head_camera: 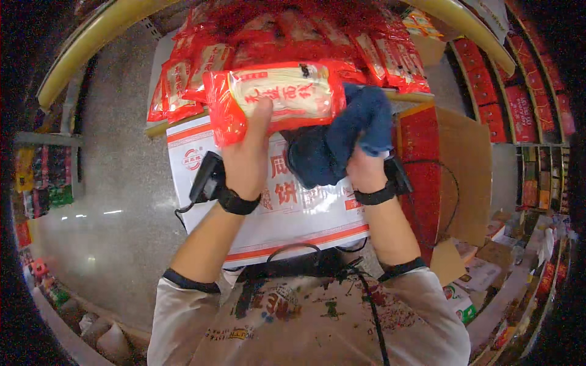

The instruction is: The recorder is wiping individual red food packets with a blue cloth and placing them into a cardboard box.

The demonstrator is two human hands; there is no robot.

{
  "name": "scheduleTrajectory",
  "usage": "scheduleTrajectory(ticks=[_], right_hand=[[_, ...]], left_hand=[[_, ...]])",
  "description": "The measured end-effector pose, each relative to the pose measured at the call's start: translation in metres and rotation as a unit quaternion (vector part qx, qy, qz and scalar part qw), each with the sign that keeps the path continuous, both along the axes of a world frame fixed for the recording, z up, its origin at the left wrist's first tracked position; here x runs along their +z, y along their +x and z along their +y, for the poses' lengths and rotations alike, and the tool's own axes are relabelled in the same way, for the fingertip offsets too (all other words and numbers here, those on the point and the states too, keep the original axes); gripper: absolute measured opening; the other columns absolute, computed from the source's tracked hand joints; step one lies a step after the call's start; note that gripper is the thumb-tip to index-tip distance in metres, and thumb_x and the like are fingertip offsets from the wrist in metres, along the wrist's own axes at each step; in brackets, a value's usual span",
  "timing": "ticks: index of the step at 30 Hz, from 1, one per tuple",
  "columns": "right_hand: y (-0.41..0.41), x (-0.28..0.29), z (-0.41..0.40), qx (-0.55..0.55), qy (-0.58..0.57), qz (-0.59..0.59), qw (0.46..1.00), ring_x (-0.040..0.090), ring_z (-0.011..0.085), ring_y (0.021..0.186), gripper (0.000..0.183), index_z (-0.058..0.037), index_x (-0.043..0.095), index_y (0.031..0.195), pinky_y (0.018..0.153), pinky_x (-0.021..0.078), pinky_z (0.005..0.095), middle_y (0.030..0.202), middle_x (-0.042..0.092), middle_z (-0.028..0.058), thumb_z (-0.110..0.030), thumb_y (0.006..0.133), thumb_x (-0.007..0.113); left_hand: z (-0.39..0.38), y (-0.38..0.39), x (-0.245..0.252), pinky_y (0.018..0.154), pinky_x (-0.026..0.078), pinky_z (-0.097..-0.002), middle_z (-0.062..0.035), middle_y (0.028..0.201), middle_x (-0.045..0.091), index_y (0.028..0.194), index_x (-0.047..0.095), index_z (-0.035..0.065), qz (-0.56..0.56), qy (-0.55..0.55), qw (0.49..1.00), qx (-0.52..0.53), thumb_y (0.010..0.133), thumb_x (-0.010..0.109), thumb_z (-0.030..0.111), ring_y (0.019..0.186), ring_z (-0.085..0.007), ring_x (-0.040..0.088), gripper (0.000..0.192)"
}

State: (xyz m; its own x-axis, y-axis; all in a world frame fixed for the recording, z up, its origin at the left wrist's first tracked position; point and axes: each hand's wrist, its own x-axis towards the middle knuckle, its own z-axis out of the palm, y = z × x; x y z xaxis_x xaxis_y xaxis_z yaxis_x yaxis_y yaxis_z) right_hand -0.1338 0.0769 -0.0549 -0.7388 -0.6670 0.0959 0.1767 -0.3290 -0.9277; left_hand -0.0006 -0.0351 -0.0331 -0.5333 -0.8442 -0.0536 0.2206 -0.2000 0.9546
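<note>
My left hand [251, 155] grips a red and clear plastic packet of thin pale noodles [293, 94] by its left part, the thumb lying across the front. The packet is held up with its printed face towards me. A dark blue cloth [327, 148] is bunched in my right hand [367, 170] and meets the right end of the packet. It covers most of the right fingers. Below both hands is a white carton with red printing [256, 233]. Many similar red noodle packets [274, 32] are piled on a display just beyond.
To the right stands a red and brown cardboard box [462, 174] with a black cable beside it. Shelves of red boxes [522, 110] line the far right. A yellow curved rail [91, 41] arches above, and grey floor [119, 183] extends on the left.
</note>
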Motion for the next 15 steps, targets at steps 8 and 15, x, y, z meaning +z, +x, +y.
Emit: scheduleTrajectory(ticks=[8,15], right_hand=[[-0.005,0.008,0.000,-0.012,0.128,0.245,0.961,0.053,0.0251,0.111,0.037,-0.0033,0.051,0.125,0.097,0.0383,0.0365,0.121,0.056,0.0126,-0.022,0.094,0.043],[-0.019,0.001,0.008,-0.091,0.303,0.560,0.766,0.049,0.0368,0.113,0.036,-0.0067,0.055,0.121,0.098,0.0354,0.0450,0.122,0.054,0.0175,-0.014,0.086,0.050]], left_hand=[[0.006,-0.005,0.009,0.076,0.050,-0.0267,-0.0060,0.100,0.066,0.107,0.060,0.0003,-0.004,-0.019,0.991,-0.133,0.087,0.065,0.014,0.089,-0.0119,0.063,0.025],[0.005,-0.011,0.010,0.070,0.049,-0.0249,-0.0048,0.094,0.066,0.106,0.061,-0.0003,0.019,-0.018,0.997,-0.068,0.088,0.065,0.017,0.083,-0.0098,0.062,0.026]])
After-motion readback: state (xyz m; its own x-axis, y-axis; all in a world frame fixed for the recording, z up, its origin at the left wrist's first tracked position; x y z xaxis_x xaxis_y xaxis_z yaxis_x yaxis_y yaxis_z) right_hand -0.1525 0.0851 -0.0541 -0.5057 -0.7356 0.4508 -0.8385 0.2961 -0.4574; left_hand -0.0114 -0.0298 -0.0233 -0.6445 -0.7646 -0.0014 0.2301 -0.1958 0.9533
